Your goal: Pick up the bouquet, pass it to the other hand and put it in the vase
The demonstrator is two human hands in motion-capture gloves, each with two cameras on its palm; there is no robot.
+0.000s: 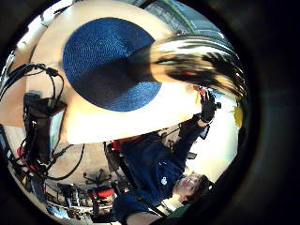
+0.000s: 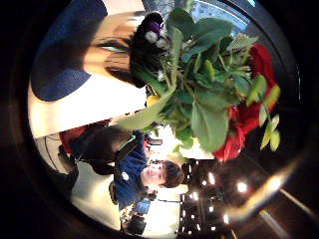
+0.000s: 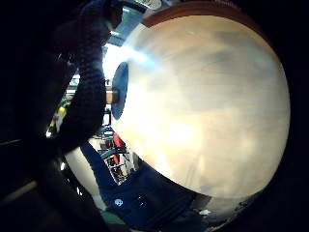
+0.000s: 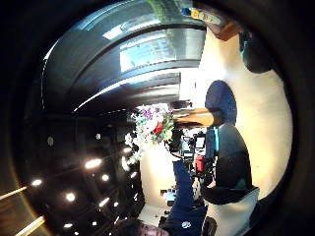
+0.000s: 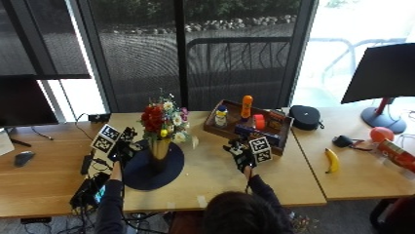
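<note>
The bouquet (image 5: 162, 122) of red, white and yellow flowers stands upright in a golden vase (image 5: 158, 153) on a round blue mat (image 5: 146, 176). My left hand (image 5: 125, 147) hovers just left of the vase, a small gap away, and holds nothing. Its palm views show the leaves and red blooms of the bouquet (image 2: 199, 89) close by, the vase (image 1: 197, 61) as a blur, and the mat (image 1: 103, 65) behind. My right hand (image 5: 240, 152) is over the bare table right of the mat, empty and relaxed. In its thumb side view the bouquet (image 4: 152, 125) is far off.
A wooden tray (image 5: 228, 130) with bottles and boxes sits behind the right hand. A banana (image 5: 332, 160), a black case (image 5: 305, 117) and a monitor (image 5: 383, 73) are to the right. A black device (image 5: 91, 189) with cables lies at the left front edge.
</note>
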